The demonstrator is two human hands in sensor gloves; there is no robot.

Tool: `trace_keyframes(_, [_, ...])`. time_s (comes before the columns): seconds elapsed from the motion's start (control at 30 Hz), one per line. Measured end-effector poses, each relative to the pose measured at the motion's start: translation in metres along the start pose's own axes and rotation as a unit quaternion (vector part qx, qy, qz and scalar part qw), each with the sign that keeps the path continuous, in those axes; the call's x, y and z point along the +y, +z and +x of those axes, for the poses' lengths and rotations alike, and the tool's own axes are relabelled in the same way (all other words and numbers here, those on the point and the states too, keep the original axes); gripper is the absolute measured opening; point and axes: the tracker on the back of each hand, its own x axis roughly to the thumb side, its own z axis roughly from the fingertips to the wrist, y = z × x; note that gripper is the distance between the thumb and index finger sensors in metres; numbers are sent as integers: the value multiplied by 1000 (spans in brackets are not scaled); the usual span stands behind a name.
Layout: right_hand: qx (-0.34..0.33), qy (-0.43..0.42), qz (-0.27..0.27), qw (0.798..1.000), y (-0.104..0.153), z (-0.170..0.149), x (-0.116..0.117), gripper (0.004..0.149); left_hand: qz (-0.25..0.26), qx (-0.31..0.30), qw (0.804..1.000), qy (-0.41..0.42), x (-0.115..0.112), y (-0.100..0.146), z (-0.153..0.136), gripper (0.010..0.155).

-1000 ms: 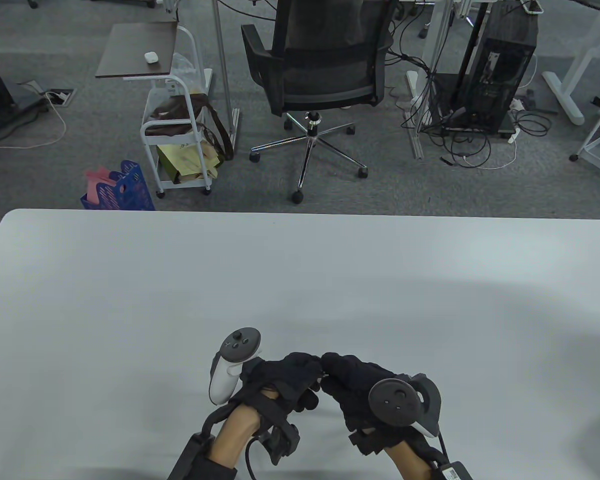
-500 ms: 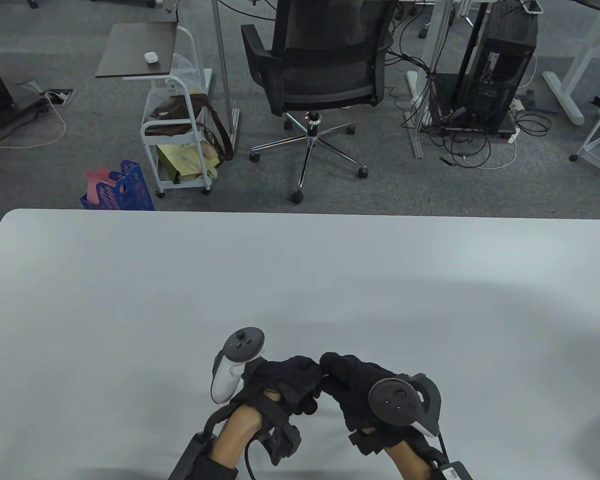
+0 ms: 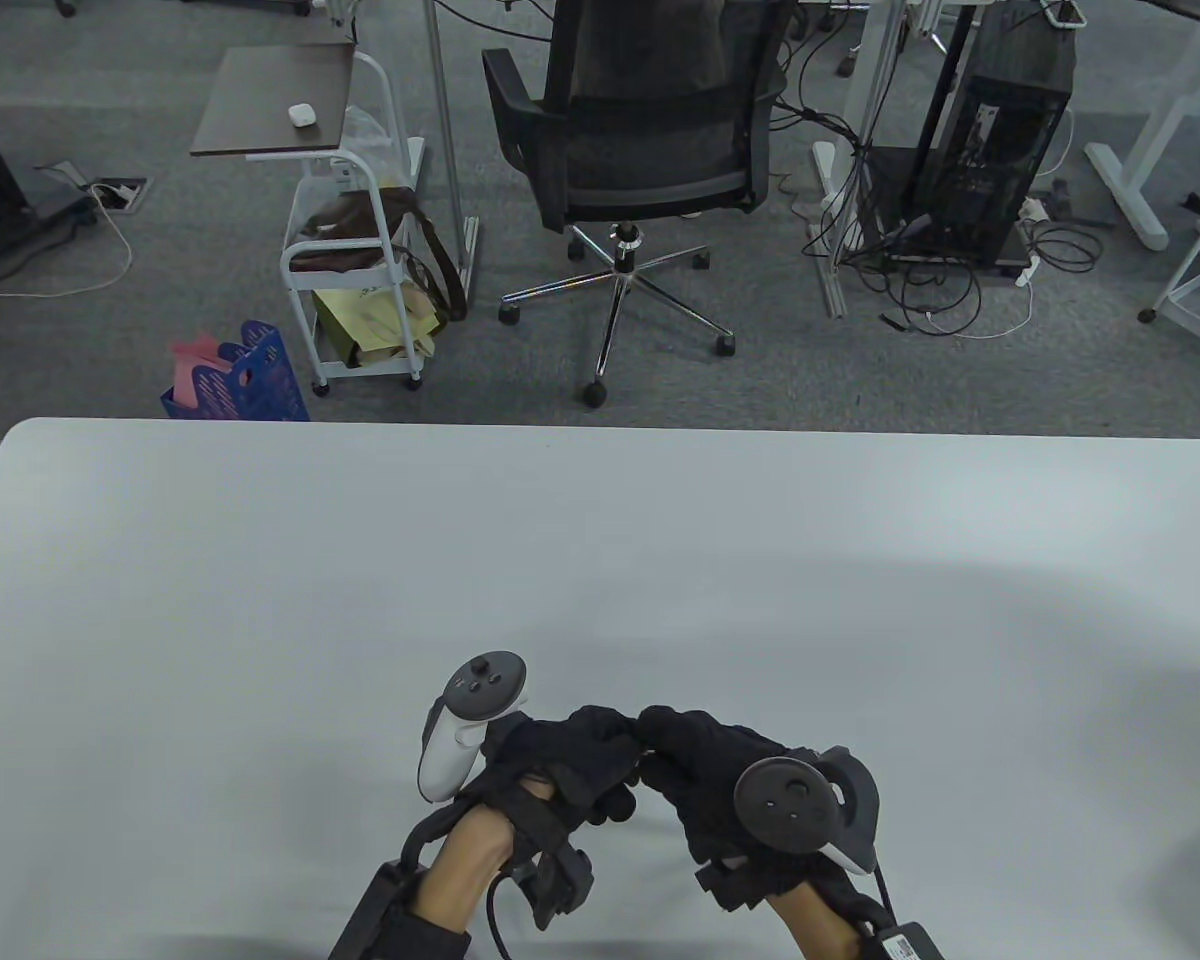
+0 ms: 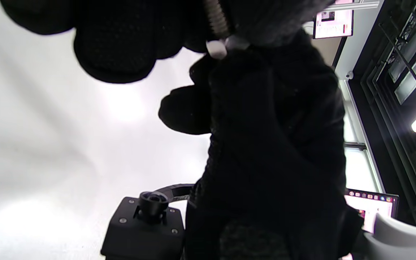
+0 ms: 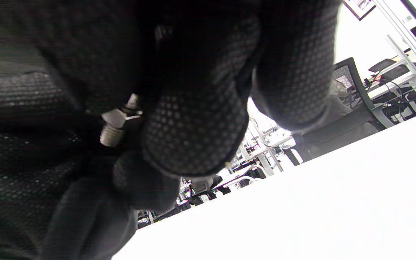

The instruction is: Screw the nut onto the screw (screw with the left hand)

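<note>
A: Compared with half a second back, little shifts. Left hand and right hand sit in the same spot, fingertips meeting low at the table's near edge. The left tracker tips slightly, its head a touch further left; the left wrist strap sits a bit lower.

B: Grip?

A: Both hands are curled in on the hardware. In the left wrist view the threaded screw runs between dark fingers, with a pale nut at its lower end, against the other glove. In the right wrist view the thread end pokes out past the nut, pinched among gloved fingers. Right hand grasps the screw; left fingers clasp round the nut and thread. Both parts are held off the table, between the two hands.

B: Surface?

A: White table, plain, with a soft shadow at right.

B: Room?

A: Grey carpet. Black mesh office chair on a chrome base straight ahead. White rolling cart with bags, brown top, at left. Blue crate beside it. Computer tower with tangled cables at right.
</note>
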Motion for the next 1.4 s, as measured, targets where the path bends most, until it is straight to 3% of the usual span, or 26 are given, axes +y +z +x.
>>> trace_keyframes(0.1, [0, 4, 4, 1000, 0, 0, 1, 47, 22, 16, 1000, 3, -1, 0, -3, 62])
trace_keyframes(0.27, [0, 2, 2, 1000, 0, 0, 0, 47, -6, -1, 1000, -8, -2, -1, 2, 55])
trace_keyframes(0.4, [0, 5, 5, 1000, 0, -1, 1, 47, 8, 7, 1000, 13, -1, -1, -3, 64])
trace_keyframes(0.57, [-2, 6, 6, 1000, 0, 0, 1, 47, 12, 8, 1000, -5, -2, -1, 0, 56])
trace_keyframes(0.63, [-4, 6, 5, 1000, 0, 1, 1, 47, -9, 3, 1000, -9, -2, -1, 2, 56])
trace_keyframes(0.77, [-2, 8, 3, 1000, 0, 0, 1, 47, -1, 5, 1000, 7, -2, -1, -2, 65])
trace_keyframes(0.87, [-2, 10, 4, 1000, 0, -1, 1, 47, 23, 11, 1000, -11, -1, -1, -1, 57])
trace_keyframes(0.97, [-3, 6, 0, 1000, 0, 1, 0, 47, 2, 0, 1000, -5, -1, -1, 2, 54])
trace_keyframes(1.03, [-3, 3, -5, 1000, 0, 2, -1, 47, -8, -6, 1000, 2, 0, -1, 2, 55])
trace_keyframes(1.17, [-2, 9, -9, 1000, 0, 0, -2, 47, 22, 19, 1000, -5, -1, 1, -3, 63])
trace_keyframes(1.4, [-4, 7, -16, 1000, 0, 2, -5, 47, -21, -7, 1000, 9, 0, -1, 2, 55])
